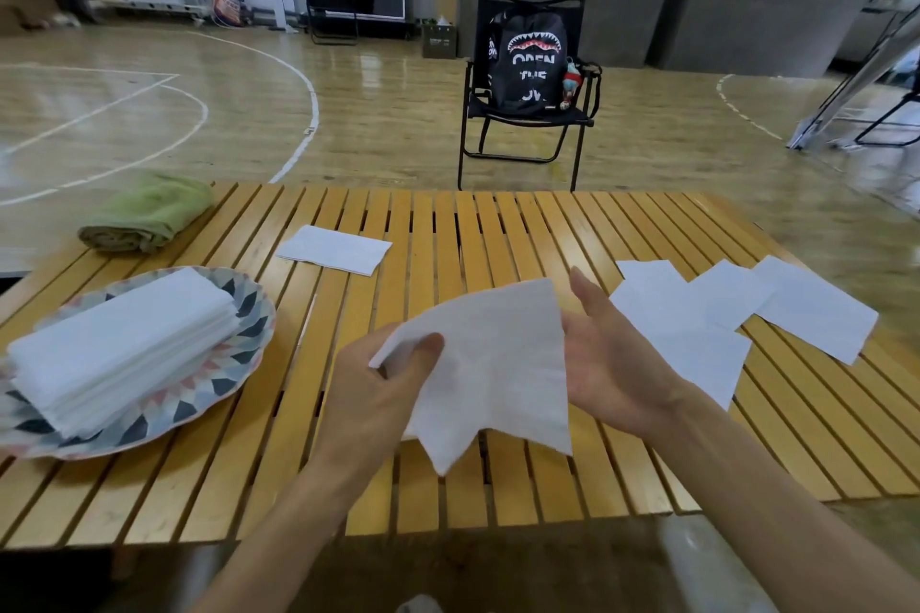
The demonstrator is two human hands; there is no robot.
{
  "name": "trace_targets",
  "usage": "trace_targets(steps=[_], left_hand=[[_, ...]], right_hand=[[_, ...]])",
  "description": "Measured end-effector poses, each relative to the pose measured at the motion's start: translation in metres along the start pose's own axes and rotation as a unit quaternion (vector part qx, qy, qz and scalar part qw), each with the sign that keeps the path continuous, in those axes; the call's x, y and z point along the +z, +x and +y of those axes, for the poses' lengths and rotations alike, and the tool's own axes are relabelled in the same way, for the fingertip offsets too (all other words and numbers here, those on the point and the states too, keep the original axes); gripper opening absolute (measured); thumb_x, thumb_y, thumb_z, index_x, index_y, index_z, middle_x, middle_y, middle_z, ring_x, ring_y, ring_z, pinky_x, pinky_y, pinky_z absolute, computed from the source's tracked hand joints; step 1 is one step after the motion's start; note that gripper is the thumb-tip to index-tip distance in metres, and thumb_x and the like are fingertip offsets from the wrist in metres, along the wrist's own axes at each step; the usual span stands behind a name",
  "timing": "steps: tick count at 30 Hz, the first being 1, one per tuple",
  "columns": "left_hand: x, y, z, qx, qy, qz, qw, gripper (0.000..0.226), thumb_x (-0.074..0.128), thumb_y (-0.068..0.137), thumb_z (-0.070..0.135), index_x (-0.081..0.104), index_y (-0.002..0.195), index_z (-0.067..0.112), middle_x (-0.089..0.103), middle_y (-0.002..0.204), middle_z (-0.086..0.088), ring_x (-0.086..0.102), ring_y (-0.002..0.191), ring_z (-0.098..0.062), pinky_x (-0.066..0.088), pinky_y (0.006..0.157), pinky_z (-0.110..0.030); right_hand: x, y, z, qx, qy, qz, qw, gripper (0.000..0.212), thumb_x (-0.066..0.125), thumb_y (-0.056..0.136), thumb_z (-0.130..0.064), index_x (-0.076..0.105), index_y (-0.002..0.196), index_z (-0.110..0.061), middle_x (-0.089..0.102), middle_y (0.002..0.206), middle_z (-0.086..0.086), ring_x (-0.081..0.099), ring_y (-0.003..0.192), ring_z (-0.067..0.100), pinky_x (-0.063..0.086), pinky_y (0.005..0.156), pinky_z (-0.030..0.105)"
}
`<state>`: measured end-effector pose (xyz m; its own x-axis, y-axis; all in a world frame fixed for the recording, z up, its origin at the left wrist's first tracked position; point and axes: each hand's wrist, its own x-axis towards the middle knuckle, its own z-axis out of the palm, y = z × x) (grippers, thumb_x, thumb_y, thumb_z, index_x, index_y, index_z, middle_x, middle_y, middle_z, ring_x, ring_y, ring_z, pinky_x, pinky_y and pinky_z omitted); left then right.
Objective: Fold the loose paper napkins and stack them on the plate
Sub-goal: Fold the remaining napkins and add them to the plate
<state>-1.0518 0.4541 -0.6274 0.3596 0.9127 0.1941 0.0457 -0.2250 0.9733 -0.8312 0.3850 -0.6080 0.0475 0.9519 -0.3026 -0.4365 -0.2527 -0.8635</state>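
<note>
Napkin in hand: white paper napkin [490, 363], held unfolded above the slatted wooden desk [448, 234].
Left grip: your left hand [383, 378] pinches the napkin's left corner, thumb on top.
Right grip: your right hand [605, 353] is open, fingers straight along the napkin's right edge.
Plate: patterned round plate [234, 363] at 9 o'clock, carrying the stack of folded white napkins [124, 343].
Loose sheets: overlapping white napkins [737, 314] at 2 o'clock; one folded napkin [334, 249] at 11 o'clock.
</note>
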Motion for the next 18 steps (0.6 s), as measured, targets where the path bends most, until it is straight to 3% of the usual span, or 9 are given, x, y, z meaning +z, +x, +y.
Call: trace_targets(steps=[4, 6, 8, 11, 14, 18], left_hand=[[-0.003, 0.004, 0.003, -0.101, -0.084, -0.013, 0.991, 0.014, 0.064, 0.092, 0.03, 0.071, 0.103, 0.024, 0.074, 0.093, 0.007, 0.07, 0.088, -0.01, 0.055, 0.074, -0.031], [-0.004, 0.005, 0.004, -0.125, -0.094, -0.024, 0.987, 0.018, 0.063, 0.094, 0.03, 0.072, 0.105, 0.02, 0.075, 0.097, 0.001, 0.071, 0.093, -0.02, 0.058, 0.079, -0.042], [-0.005, 0.005, 0.006, -0.142, -0.102, -0.036, 0.984, 0.02, 0.061, 0.095, 0.031, 0.074, 0.103, 0.018, 0.075, 0.097, -0.004, 0.07, 0.093, -0.026, 0.059, 0.08, -0.048], [-0.006, 0.005, 0.008, -0.164, -0.141, -0.047, 0.975, 0.019, 0.058, 0.096, 0.03, 0.073, 0.103, 0.02, 0.075, 0.093, -0.002, 0.072, 0.087, -0.024, 0.057, 0.066, -0.037], [-0.007, 0.004, 0.01, -0.188, -0.186, -0.042, 0.963, 0.019, 0.057, 0.097, 0.029, 0.07, 0.108, 0.02, 0.076, 0.092, 0.0, 0.073, 0.08, -0.018, 0.055, 0.058, -0.03], [-0.007, 0.001, 0.011, -0.234, -0.3, -0.108, 0.918, 0.041, 0.052, 0.093, 0.048, 0.061, 0.124, 0.024, 0.072, 0.114, -0.01, 0.07, 0.104, -0.031, 0.06, 0.08, -0.045]], right_hand=[[-0.001, -0.006, 0.007, -0.004, -0.052, -0.065, 0.996, 0.069, 0.037, 0.094, -0.066, 0.05, 0.146, -0.023, 0.058, 0.143, 0.01, 0.054, 0.132, 0.031, 0.047, 0.103, 0.05], [0.001, -0.008, 0.009, -0.007, -0.102, -0.079, 0.992, 0.068, 0.056, 0.089, -0.064, 0.055, 0.142, -0.022, 0.061, 0.139, 0.008, 0.057, 0.129, 0.029, 0.051, 0.101, 0.048], [0.005, -0.007, 0.011, 0.008, -0.177, -0.066, 0.982, 0.058, 0.071, 0.087, -0.049, 0.061, 0.134, -0.015, 0.067, 0.131, 0.008, 0.063, 0.121, 0.029, 0.049, 0.105, 0.053], [0.008, -0.004, 0.014, 0.015, -0.211, -0.015, 0.977, 0.038, 0.069, 0.091, -0.028, 0.066, 0.124, -0.009, 0.072, 0.121, 0.008, 0.067, 0.113, 0.03, 0.047, 0.105, 0.057], [0.011, -0.006, 0.014, 0.014, -0.207, 0.005, 0.978, 0.037, 0.068, 0.089, -0.029, 0.068, 0.119, -0.008, 0.073, 0.117, 0.008, 0.069, 0.109, 0.03, 0.051, 0.101, 0.052], [0.013, -0.007, 0.013, 0.015, -0.169, 0.006, 0.986, 0.026, 0.066, 0.092, -0.026, 0.07, 0.113, -0.011, 0.075, 0.113, 0.007, 0.072, 0.103, 0.025, 0.058, 0.085, 0.037]])
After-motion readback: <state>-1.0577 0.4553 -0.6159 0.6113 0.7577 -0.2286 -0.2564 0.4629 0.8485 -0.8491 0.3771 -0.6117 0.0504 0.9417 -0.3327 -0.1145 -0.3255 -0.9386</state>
